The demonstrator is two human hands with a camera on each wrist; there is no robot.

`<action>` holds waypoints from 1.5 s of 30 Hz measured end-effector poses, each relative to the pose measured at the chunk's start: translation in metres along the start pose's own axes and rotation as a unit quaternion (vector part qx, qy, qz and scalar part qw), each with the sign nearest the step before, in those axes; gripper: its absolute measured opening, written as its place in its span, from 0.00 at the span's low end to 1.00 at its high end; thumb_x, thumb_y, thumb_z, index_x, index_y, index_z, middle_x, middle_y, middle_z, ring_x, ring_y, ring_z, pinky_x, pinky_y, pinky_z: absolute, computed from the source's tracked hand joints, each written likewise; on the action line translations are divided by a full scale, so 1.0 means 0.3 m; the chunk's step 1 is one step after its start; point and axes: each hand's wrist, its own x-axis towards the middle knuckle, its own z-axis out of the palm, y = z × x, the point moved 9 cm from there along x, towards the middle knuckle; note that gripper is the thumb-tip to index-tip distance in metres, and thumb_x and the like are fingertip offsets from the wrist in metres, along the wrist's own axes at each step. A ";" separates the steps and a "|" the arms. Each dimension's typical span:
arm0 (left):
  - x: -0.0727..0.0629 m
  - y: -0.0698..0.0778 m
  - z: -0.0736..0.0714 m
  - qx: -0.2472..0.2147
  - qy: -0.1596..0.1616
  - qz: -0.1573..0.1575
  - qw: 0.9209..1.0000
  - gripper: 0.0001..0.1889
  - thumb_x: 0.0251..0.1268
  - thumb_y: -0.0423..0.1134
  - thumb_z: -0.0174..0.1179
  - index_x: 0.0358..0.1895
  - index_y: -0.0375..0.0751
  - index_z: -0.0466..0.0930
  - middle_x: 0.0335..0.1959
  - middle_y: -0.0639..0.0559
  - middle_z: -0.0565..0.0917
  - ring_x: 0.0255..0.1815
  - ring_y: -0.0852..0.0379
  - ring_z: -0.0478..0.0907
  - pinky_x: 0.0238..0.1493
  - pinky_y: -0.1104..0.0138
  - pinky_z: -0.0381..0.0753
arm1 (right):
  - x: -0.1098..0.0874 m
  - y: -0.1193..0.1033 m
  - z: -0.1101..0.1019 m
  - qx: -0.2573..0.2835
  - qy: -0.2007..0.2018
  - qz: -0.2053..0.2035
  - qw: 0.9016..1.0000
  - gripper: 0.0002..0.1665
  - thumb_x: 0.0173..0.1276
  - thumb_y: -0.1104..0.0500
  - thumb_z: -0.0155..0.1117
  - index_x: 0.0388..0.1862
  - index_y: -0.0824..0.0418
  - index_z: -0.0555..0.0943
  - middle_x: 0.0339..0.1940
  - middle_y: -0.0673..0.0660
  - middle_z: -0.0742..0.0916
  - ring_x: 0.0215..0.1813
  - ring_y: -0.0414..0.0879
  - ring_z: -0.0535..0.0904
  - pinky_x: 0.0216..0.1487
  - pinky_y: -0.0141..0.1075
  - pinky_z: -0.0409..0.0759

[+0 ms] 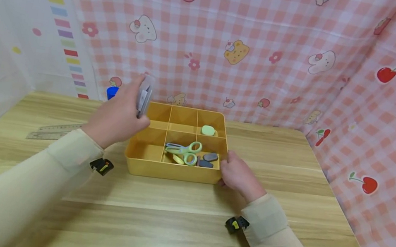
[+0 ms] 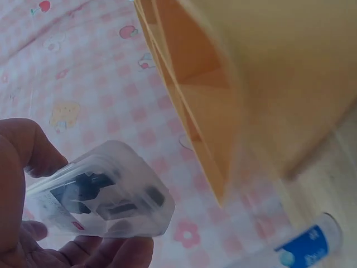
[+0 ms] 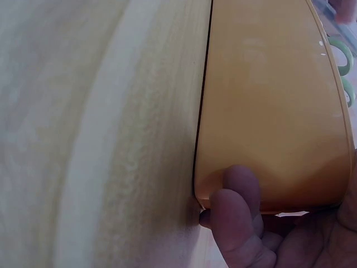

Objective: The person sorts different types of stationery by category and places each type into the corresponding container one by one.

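Observation:
My left hand (image 1: 116, 115) is raised above the left end of a yellow compartment tray (image 1: 173, 172). It grips a clear plastic box (image 2: 106, 192) between thumb and fingers; dark pieces and a printed label show through its wall. At the tray's right front corner my right hand (image 1: 240, 175) holds on, its fingers bent against the outer wall (image 3: 273, 111). Green-handled scissors (image 1: 179, 151) lie in the front of the tray. Beside them are dark grey pieces (image 1: 210, 157) and a small yellow item (image 1: 178, 159). A pale green rounded item (image 1: 208, 130) sits in the back right compartment.
Clear rulers (image 1: 46, 133) lie on the wooden table left of the tray, partly hidden by my left arm. A blue-topped object (image 1: 112, 92) shows behind my left hand. Checked pink cloth (image 1: 209, 37) hangs along the table's back and right sides.

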 end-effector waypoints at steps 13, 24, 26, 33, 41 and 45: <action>0.127 0.133 0.063 -0.029 -0.021 0.041 0.998 0.54 0.65 0.39 0.62 0.85 0.69 0.33 0.78 0.36 0.65 0.58 0.36 0.76 0.40 0.47 0.89 | 0.000 0.001 -0.002 0.008 0.001 -0.008 1.000 0.26 0.84 0.57 0.38 0.74 0.65 0.65 0.38 0.64 0.86 0.33 0.51 0.85 0.34 0.40 0.85; 0.196 0.231 0.133 -0.042 -0.047 0.073 0.995 0.54 0.65 0.34 0.60 0.84 0.69 0.33 0.76 0.36 0.65 0.55 0.39 0.77 0.46 0.48 0.88 | -0.002 -0.005 -0.003 0.001 0.000 -0.002 1.000 0.27 0.84 0.57 0.39 0.76 0.65 0.63 0.38 0.64 0.86 0.32 0.51 0.84 0.34 0.40 0.84; 0.207 0.249 0.144 -0.034 -0.045 0.080 0.995 0.55 0.65 0.33 0.60 0.84 0.69 0.33 0.77 0.38 0.65 0.58 0.41 0.76 0.51 0.48 0.87 | -0.003 -0.005 -0.003 0.001 0.001 -0.001 1.000 0.27 0.84 0.57 0.39 0.76 0.65 0.63 0.39 0.64 0.86 0.33 0.51 0.84 0.34 0.40 0.84; 0.238 0.266 0.192 -0.024 -0.050 0.080 0.995 0.54 0.66 0.29 0.61 0.84 0.67 0.35 0.76 0.35 0.65 0.51 0.41 0.77 0.46 0.52 0.87 | -0.004 -0.005 -0.004 0.002 0.005 -0.001 1.000 0.27 0.84 0.57 0.40 0.76 0.65 0.64 0.40 0.64 0.86 0.33 0.52 0.85 0.34 0.40 0.85; 0.261 0.269 0.242 -0.012 -0.060 0.087 0.994 0.49 0.70 0.29 0.61 0.82 0.61 0.39 0.64 0.36 0.75 0.32 0.44 0.81 0.28 0.61 0.83 | -0.003 0.000 -0.004 0.003 0.006 -0.001 1.000 0.27 0.84 0.56 0.39 0.76 0.64 0.64 0.42 0.64 0.86 0.33 0.51 0.85 0.35 0.40 0.85; 0.260 0.270 0.267 -0.005 -0.076 0.090 0.993 0.47 0.71 0.30 0.61 0.82 0.59 0.41 0.45 0.40 0.83 0.28 0.46 0.81 0.29 0.61 0.83 | -0.005 -0.002 -0.004 0.001 0.004 -0.004 1.000 0.28 0.84 0.57 0.39 0.77 0.64 0.63 0.41 0.64 0.86 0.33 0.52 0.85 0.35 0.41 0.85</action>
